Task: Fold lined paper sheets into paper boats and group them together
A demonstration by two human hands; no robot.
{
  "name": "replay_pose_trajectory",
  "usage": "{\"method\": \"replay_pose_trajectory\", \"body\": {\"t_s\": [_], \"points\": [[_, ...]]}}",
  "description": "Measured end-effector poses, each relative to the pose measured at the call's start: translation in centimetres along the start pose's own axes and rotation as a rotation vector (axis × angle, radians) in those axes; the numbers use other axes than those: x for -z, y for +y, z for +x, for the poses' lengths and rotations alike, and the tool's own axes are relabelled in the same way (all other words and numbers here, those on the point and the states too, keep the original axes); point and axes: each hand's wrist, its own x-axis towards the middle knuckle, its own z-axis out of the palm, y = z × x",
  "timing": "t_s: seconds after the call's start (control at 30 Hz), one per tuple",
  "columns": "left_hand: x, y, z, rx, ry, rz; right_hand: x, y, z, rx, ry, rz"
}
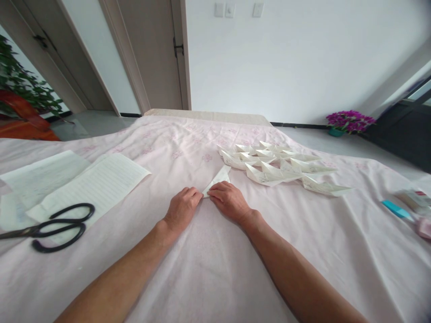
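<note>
A folded piece of paper (218,176), pale and narrow with a pointed outline, lies on the cloth in the middle. My left hand (184,205) pinches its near left corner, fingers closed. Curled over its near right part, my right hand (229,199) presses the paper with closed fingers. My hands almost meet at the near edge, and they hide part of the folds. Beyond my right hand stand several folded paper boats (269,172), grouped in uneven rows.
Lined paper sheets (101,184) lie at the left, with black-handled scissors (63,226) partly over them. At the far right are a blue object (396,209) and a small box (415,200). A pink floral cloth (208,269) covers the surface in wrinkles.
</note>
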Motion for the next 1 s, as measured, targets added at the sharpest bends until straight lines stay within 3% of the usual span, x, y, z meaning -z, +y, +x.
{"method": "replay_pose_trajectory", "body": {"t_s": [0.3,0.57,0.83,1.0], "points": [[0.4,-0.5,0.8,0.294,0.020,-0.327,-0.7,0.4,0.9,-0.107,0.107,0.154],[-0.2,-1.1,0.9,0.333,-0.018,-0.524,-1.7,0.1,2.3,-0.248,0.078,0.189],[0.0,-0.7,1.1,0.377,0.020,-0.496,-2.1,-0.4,3.4,-0.444,0.090,0.218],[-0.3,-0.1,1.1,0.352,0.048,-0.344,-2.1,-0.8,3.8,-0.482,0.080,0.195]]}}
